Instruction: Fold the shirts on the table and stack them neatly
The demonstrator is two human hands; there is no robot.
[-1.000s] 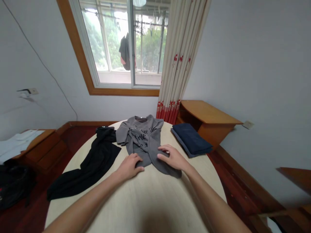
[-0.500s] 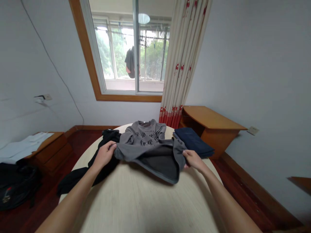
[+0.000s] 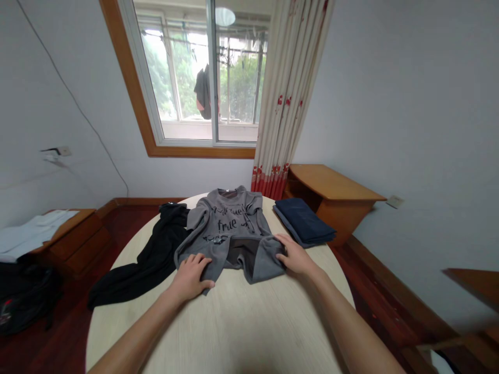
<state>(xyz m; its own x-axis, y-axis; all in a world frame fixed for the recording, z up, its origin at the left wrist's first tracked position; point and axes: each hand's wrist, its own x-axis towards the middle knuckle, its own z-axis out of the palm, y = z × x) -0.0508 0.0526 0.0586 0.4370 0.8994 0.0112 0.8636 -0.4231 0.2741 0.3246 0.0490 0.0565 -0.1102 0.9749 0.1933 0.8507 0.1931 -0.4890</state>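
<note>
A grey T-shirt [image 3: 234, 221] with dark lettering lies on the round, pale wooden table [image 3: 241, 322], its collar toward the window. The hem nearest me is rumpled, with part of the darker inside showing. My left hand [image 3: 193, 276] rests on the shirt's lower left corner, fingers spread and thumb apart. At the lower right edge, my right hand [image 3: 294, 254] touches the cloth with its fingers curved and thumb apart; its grip is partly hidden. A black garment [image 3: 156, 254] lies left of the shirt, and folded dark blue clothes [image 3: 306, 221] lie to its right.
A wooden desk [image 3: 331, 182] stands behind the table at the right, beside the long curtain [image 3: 284, 104]. On the left are a low wooden cabinet [image 3: 81, 234] with white sheets on it and a black bag [image 3: 27, 296] on the floor.
The shirt's hem, held raised between both hands before, has come down onto the table. My left hand has let go of its edge and now lies spread on the cloth.
</note>
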